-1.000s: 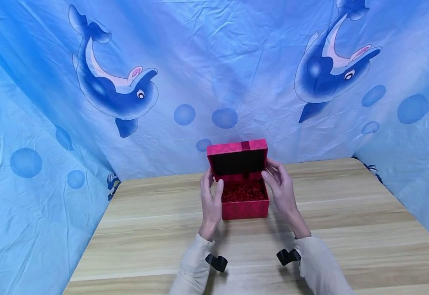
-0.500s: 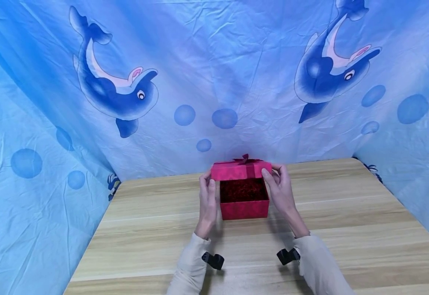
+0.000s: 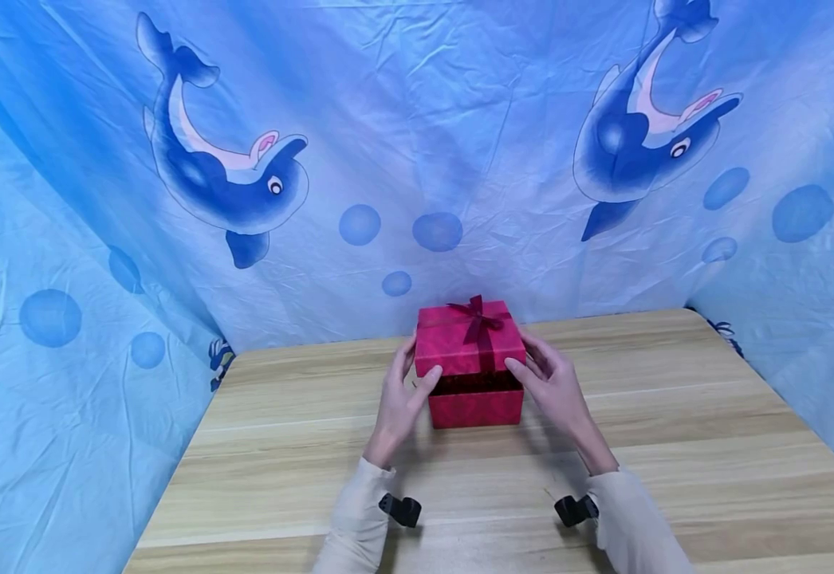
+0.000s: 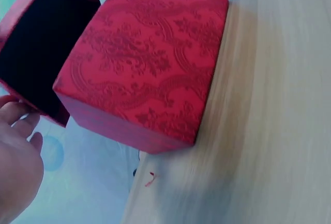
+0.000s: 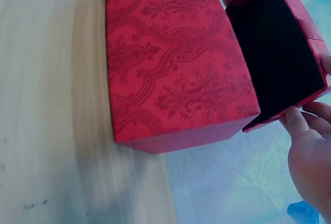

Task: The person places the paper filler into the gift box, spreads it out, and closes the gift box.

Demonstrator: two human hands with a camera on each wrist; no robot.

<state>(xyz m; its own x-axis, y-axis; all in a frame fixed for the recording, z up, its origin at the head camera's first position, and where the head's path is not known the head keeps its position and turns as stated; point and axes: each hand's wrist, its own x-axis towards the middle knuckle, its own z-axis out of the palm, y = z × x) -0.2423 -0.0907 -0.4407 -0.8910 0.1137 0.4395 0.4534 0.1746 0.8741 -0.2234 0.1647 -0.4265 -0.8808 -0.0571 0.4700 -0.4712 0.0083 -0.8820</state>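
Observation:
A crimson gift box base (image 3: 476,408) with an embossed scroll pattern stands on the table. Over it is its lid (image 3: 440,339), topped by a dark red ribbon bow (image 3: 480,319). The lid tilts up at the front, leaving a dark gap above the base's front wall. My left hand (image 3: 397,406) holds the lid's left side, thumb at the front corner. On the opposite side, my right hand (image 3: 555,391) grips the lid likewise. Both wrist views show the lid's black inside (image 4: 49,53) and the patterned base wall (image 5: 181,63). The box's contents are hidden now.
The wood-grain table (image 3: 281,478) reaches back to a blue dolphin-print cloth (image 3: 489,143) hanging behind and at the sides. A small red shred (image 4: 150,178) lies on the table near the box. Black wrist cameras (image 3: 400,510) sit on both sleeves.
The lid has swung from standing upright with its inside facing me to lying bow-up over the base. Both hands have turned with it. The base has stayed in place.

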